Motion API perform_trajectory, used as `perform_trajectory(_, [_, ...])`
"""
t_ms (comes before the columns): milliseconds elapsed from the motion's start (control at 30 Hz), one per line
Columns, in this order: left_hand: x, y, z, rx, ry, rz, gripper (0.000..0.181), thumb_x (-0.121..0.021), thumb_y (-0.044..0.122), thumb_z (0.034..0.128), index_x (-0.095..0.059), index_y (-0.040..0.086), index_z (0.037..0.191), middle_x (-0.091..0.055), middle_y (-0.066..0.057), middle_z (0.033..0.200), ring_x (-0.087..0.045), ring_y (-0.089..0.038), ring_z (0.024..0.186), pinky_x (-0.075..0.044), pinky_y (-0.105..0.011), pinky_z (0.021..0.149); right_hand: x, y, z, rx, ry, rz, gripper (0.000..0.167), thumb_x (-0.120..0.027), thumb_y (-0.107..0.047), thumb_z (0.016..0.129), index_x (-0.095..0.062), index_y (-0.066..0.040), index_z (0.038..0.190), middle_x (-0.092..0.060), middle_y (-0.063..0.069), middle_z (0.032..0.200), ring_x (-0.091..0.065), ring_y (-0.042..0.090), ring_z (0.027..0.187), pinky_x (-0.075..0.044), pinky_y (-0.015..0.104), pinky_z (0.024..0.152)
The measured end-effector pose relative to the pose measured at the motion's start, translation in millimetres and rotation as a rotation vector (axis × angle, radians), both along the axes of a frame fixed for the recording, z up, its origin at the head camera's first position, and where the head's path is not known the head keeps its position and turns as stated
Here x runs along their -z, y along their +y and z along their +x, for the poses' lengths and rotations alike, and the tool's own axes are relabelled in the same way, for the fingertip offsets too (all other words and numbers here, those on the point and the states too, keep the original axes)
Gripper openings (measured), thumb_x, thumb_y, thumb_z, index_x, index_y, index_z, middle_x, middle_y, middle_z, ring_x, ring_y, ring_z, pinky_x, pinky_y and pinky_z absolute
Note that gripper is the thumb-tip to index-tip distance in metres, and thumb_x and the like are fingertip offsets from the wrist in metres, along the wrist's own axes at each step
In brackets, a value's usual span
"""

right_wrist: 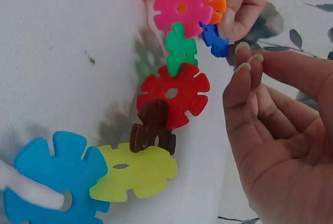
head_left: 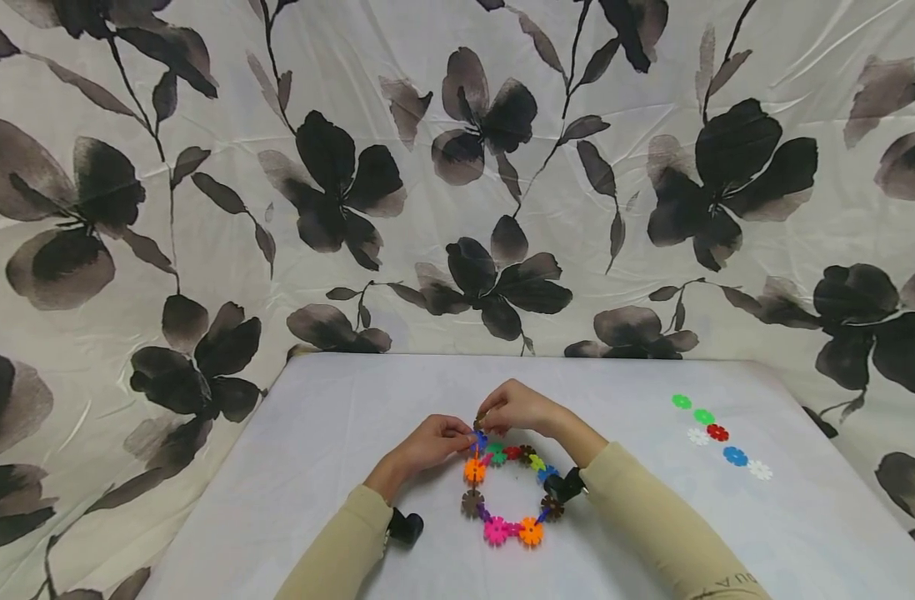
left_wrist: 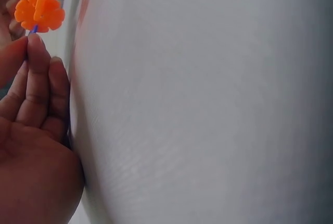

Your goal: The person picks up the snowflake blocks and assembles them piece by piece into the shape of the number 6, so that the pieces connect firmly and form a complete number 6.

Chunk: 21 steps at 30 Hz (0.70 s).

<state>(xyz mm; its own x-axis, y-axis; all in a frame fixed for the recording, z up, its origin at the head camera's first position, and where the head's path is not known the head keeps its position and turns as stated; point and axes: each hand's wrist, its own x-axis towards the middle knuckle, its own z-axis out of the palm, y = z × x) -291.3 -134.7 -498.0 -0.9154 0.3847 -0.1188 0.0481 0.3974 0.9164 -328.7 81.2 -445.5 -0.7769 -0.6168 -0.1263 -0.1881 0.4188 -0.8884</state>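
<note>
A ring of linked flower-shaped plastic discs lies on the table, with a pink disc (head_left: 496, 531) and an orange disc (head_left: 531, 532) at its near side. At the ring's far left, my left hand (head_left: 431, 442) pinches a blue disc (right_wrist: 215, 40) between thumb and finger. My right hand (head_left: 519, 408) pinches a brown disc (head_left: 478, 422) just above the blue one. In the right wrist view, the fingertips mostly hide that brown disc. Whether the brown and blue discs are joined, I cannot tell. Beside the left fingertips is an orange disc (left_wrist: 39, 13).
Several loose discs lie on the right of the white table (head_left: 622, 400), among them a green disc (head_left: 682, 402), a red disc (head_left: 717, 432), a blue disc (head_left: 735, 456) and a white disc (head_left: 760, 470). A floral cloth (head_left: 562, 217) hangs behind the table.
</note>
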Motion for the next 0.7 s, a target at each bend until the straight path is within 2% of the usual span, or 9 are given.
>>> perform_trajectory(200, [0.2, 0.2, -0.3, 0.004, -0.006, 0.0, 0.019, -0.062, 0.016, 0.1031, -0.07, -0.001, 0.103, -0.072, -0.003, 0.086, -0.062, -0.014, 0.081, -0.049, -0.029, 0.081, -1.3, -1, 1.0, 0.008, -0.023, -0.01, 0.02, -0.067, -0.003, 0.093, -0.073, 0.012, 0.106, -0.074, 0.016, 0.083, -0.064, 0.016, 0.068, -0.059, 0.033, 0.07])
perform_trajectory(433, [-1.4, -1.1, 2.4, 0.015, -0.004, 0.018, 0.019, -0.061, 0.016, 0.1041, -0.066, -0.002, 0.103, -0.071, -0.004, 0.084, -0.061, -0.015, 0.08, -0.047, -0.029, 0.083, -0.8, -1, -5.1, -0.083, -0.027, 0.012, 0.026, -0.067, -0.001, 0.094, -0.069, 0.015, 0.114, -0.074, 0.021, 0.087, -0.064, 0.015, 0.069, -0.059, 0.032, 0.073])
perform_trajectory(600, [0.5, -2.3, 3.6, 0.016, -0.006, 0.045, 0.018, -0.06, 0.014, 0.1042, -0.065, -0.003, 0.103, -0.069, -0.006, 0.082, -0.059, -0.016, 0.077, -0.046, -0.03, 0.08, 3.1, -2, -10.0, -0.158, -0.017, 0.024, 0.026, -0.066, -0.004, 0.097, -0.069, 0.014, 0.116, -0.072, 0.016, 0.083, -0.059, 0.016, 0.068, -0.056, 0.033, 0.072])
perform_trajectory(700, [2.2, -2.1, 3.7, 0.013, -0.005, 0.069, 0.017, -0.06, 0.012, 0.1039, -0.065, -0.004, 0.103, -0.069, -0.006, 0.081, -0.059, -0.017, 0.076, -0.046, -0.03, 0.08, 4.2, -3, -12.0, -0.176, -0.027, 0.014, 0.023, -0.066, -0.004, 0.098, -0.071, 0.012, 0.114, -0.071, 0.015, 0.081, -0.058, 0.016, 0.068, -0.055, 0.036, 0.072])
